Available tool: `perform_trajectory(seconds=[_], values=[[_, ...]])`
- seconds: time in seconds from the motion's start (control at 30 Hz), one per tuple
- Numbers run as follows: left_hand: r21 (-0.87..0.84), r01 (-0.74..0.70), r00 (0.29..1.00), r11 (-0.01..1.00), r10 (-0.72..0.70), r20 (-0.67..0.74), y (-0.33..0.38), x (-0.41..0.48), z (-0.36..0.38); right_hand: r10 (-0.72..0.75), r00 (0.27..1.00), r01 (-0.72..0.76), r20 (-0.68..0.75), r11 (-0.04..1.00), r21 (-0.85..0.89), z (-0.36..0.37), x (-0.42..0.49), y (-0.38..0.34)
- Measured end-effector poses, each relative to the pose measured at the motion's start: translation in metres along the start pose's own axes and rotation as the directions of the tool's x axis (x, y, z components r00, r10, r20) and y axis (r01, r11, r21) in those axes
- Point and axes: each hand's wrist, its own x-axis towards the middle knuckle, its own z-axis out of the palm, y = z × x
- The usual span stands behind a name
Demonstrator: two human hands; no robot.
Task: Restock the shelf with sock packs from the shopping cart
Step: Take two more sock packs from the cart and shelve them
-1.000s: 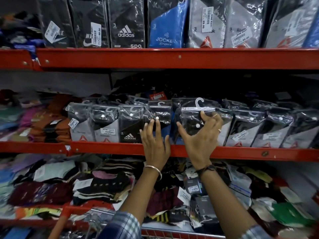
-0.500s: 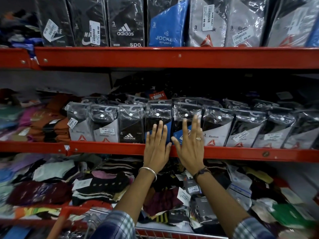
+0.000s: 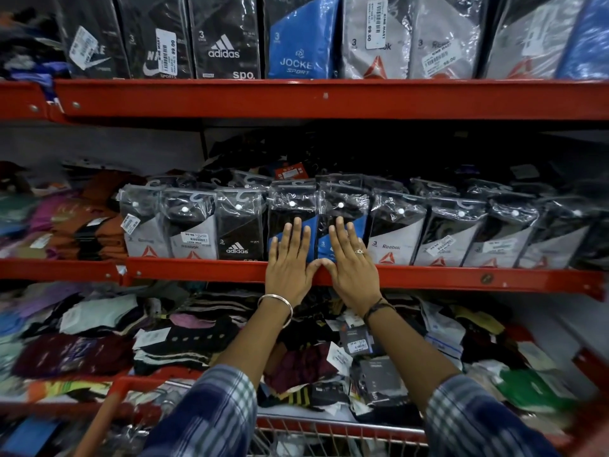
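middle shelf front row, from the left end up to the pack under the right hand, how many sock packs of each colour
grey Reebok packs: 2
black adidas pack: 1
blue packs, one under the left hand and one under the right hand: 2
total: 5

adidas pack (image 3: 240,225); Reebok pack (image 3: 393,230); Jockey pack (image 3: 298,41)
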Motion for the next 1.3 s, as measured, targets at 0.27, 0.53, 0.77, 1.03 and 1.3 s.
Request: perform_trajectory(seconds=[0.27,0.53,0.77,1.03,1.3], values=[[-0.063,0.054,0.989,0.997,-0.062,-0.131,0.043,-0.018,-0.008,-0.025,0.987,0.062,-0.16,0.971,0.233,-0.032,-0.058,0.054],[-0.076,-0.222,0.964,0.972,0.207,-0.169,0.144,0.017,-0.007,0.102,0.954,-0.1,-0.281,0.995,0.022,-0.075,-0.082,0.15],[-0.017,-0.177,0.975,0.984,0.173,-0.14,0.196,0.031,0.023,0.039,0.984,-0.064,-0.174,0.988,-0.143,-0.088,-0.076,0.21],[0.046,-0.103,0.978,0.994,0.11,-0.179,0.21,0.043,0.044,-0.022,0.989,0.001,-0.144,0.989,-0.146,-0.07,-0.059,0.236],[0.12,-0.079,0.993,0.99,0.089,-0.083,0.21,0.042,0.036,0.037,0.995,-0.051,-0.089,0.984,-0.168,-0.07,-0.057,0.233]])
